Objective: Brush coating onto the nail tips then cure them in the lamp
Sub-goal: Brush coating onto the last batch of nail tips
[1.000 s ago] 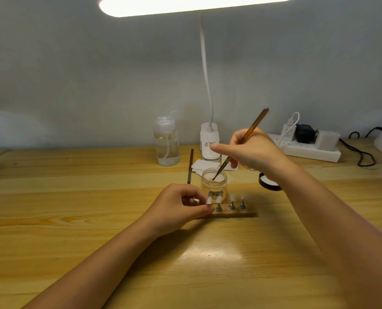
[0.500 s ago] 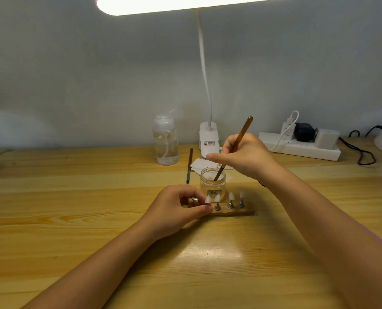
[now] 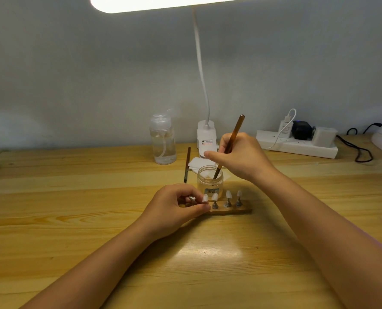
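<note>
Head view: brush (image 3: 231,141) dips inside jar (image 3: 209,179) rim, behind nail tips (image 3: 221,195).

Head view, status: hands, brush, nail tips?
Right hand grips brush, bristles down in open jar. Left hand pinches one nail tip on its stand. Three tips on wooden holder. Nothing obstructing.

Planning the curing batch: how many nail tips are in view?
4. One nail tip is at the left hand; three stand on the wooden holder. That hand may hide more.
</note>
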`<state>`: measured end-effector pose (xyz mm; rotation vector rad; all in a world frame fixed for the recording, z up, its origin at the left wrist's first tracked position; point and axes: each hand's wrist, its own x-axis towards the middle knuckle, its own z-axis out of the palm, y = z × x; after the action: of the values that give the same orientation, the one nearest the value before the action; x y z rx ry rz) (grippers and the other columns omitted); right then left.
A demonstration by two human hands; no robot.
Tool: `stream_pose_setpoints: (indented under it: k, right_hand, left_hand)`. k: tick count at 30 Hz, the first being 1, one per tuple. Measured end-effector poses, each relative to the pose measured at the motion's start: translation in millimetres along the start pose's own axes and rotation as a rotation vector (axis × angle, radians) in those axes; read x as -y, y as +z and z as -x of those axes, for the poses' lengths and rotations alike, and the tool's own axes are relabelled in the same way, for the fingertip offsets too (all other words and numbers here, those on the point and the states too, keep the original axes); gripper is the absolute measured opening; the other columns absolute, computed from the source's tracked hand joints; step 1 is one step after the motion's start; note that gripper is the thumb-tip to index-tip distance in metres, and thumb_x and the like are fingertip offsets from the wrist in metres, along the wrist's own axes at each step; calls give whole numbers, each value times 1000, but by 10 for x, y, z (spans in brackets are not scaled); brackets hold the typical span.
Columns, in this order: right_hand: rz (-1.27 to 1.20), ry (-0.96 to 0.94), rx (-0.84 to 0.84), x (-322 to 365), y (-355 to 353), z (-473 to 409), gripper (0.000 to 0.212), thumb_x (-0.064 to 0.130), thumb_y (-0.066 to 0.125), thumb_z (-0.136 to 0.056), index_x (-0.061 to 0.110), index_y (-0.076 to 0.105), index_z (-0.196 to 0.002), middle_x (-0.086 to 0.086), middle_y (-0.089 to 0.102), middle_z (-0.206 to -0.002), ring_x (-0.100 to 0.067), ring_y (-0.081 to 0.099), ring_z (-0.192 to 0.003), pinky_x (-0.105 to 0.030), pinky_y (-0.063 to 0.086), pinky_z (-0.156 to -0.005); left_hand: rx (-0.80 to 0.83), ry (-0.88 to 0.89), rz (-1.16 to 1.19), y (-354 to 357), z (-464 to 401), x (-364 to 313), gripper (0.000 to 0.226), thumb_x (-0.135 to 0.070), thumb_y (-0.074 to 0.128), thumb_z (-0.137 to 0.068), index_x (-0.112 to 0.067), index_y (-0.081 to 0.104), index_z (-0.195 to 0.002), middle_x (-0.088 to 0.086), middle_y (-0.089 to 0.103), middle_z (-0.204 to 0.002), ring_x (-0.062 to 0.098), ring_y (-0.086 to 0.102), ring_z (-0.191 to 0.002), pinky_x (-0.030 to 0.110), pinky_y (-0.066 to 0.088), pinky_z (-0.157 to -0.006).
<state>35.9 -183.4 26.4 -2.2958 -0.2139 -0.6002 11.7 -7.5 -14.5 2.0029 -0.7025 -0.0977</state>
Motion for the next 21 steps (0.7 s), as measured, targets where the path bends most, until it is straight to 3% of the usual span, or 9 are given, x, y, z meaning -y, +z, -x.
stream_pose_setpoints:
  k: [6, 10, 14, 17, 21]
  right_hand:
    - [-3, 16, 32, -23, 34, 7, 32, 31, 67, -80, 22, 47, -56, 10, 52, -59, 0, 53, -61, -15, 38, -50]
    - [-61, 33, -57, -25, 15, -38, 32, 32, 69, -78, 19, 48, -56, 10, 50, -53, 8, 52, -50, -5, 37, -44]
    - [-44, 61, 7, -31, 8, 17, 33, 32, 68, -79, 20, 48, -56, 11, 50, -54, 3, 51, -53, -8, 35, -46]
    - [-93, 74, -44, -27, -28, 3, 33, 29, 68, -79, 18, 48, -56, 8, 48, -51, 4, 50, -46, -5, 35, -42]
    - [-141, 151, -119, 1, -146, -72, 34, 32, 67, -80, 16, 49, -56, 3, 49, -50, -6, 47, -47, -19, 38, -49]
  left_hand:
    - [21, -14, 69, -43, 11, -1, 16, -25, 72, -68, -22, 70, -83, 0, 69, -83, 13, 64, -79, 28, 54, -73]
    - [-31, -32, 109, -83, 4, -2, 14, -17, 74, -67, -14, 69, -80, 0, 69, -78, 9, 66, -74, 18, 53, -69]
    - [-69, -42, 71, -94, 10, -3, 10, -10, 74, -69, -14, 69, -76, -1, 68, -75, 6, 65, -72, 16, 53, -68]
    - [-79, -44, 89, -87, 11, -12, 9, -8, 74, -68, -16, 70, -73, -4, 69, -74, 5, 65, -72, 15, 52, -68]
    - [-90, -57, 123, -106, 9, -2, 12, -5, 74, -68, -16, 72, -68, -6, 69, -72, 3, 65, -72, 12, 50, -66]
